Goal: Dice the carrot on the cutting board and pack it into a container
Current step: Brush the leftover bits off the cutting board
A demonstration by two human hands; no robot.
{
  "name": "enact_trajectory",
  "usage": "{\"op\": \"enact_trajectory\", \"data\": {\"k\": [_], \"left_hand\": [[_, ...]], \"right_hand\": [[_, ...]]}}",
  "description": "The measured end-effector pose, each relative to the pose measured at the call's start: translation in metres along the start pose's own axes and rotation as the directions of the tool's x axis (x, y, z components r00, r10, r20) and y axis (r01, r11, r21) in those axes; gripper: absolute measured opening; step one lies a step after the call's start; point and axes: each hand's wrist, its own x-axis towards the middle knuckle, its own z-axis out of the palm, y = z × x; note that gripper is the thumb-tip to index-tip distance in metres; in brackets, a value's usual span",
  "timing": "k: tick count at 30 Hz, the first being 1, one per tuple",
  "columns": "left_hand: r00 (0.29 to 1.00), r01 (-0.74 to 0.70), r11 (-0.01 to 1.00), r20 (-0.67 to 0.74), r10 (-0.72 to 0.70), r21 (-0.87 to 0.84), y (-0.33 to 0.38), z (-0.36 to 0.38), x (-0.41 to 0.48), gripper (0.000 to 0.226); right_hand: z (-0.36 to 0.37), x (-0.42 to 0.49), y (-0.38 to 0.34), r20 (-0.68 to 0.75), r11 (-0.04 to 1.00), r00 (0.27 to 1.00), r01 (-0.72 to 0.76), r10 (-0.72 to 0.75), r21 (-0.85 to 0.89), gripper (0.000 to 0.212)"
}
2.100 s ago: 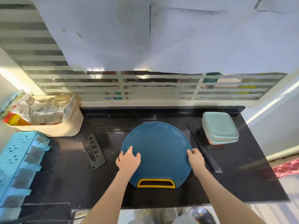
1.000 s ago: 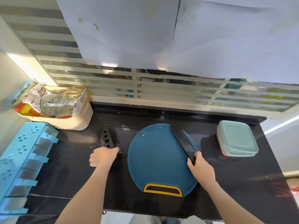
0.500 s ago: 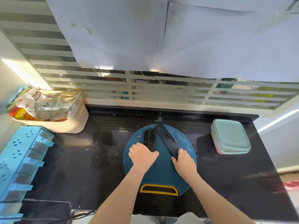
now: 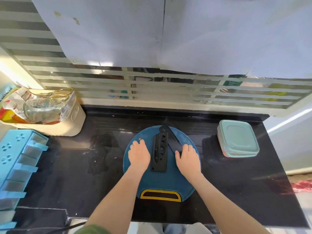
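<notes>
The round blue cutting board [image 4: 162, 181] lies mid-bench on the black bench [image 4: 70, 166], its yellow-rimmed handle slot at 6 o'clock, nearest you. Your left hand [image 4: 139, 155] rests palm down on the board at about 9 o'clock, fingers loosely bent and holding nothing. Your right hand [image 4: 187, 157] sits at about 3 o'clock and grips the handle of the black knife [image 4: 173, 141], whose blade slants away towards 11 o'clock and ends near the board's 12 o'clock rim. Between your hands lies a black sheath [image 4: 159, 154] with a row of holes, pointing to 12 o'clock, its far end close against the blade tip. A tiny orange fleck [image 4: 139, 139] lies on the board just beyond your left fingers. The container [image 4: 238, 138], with a teal lid, stands on the bench at 3 o'clock, well apart from the board. A cream basket [image 4: 67, 125] of packets stands at 10 o'clock.
</notes>
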Motion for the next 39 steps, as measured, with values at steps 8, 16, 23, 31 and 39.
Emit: {"op": "enact_trajectory", "data": {"k": [8,16,23,31,39], "left_hand": [[0.994,-0.108,0.994,0.015,0.108,0.014,-0.014,-0.006,0.045,0.039],[0.996,-0.086,0.996,0.042,0.085,0.01,-0.01,0.0,0.049,0.038],[0.996,-0.07,0.996,0.052,0.073,-0.056,-0.017,0.0,0.058,0.034],[0.998,-0.038,0.998,0.05,0.04,-0.058,-0.012,0.001,0.056,0.036],[0.974,-0.095,0.888,0.142,0.176,-0.451,0.008,-0.001,0.018,0.016]], "right_hand": [[0.001,0.017,-0.024,0.056,0.991,0.989,0.133,-0.134,0.031,0.033],[0.009,0.015,-0.032,0.121,0.99,0.983,0.139,-0.14,0.022,0.035],[0.011,0.009,-0.038,0.116,0.991,0.984,0.133,-0.136,0.03,0.033],[0.016,0.001,-0.048,0.051,0.989,0.988,0.147,-0.148,0.017,0.031],[0.003,-0.01,-0.049,0.13,0.946,0.972,0.151,-0.194,0.286,0.023]]}}
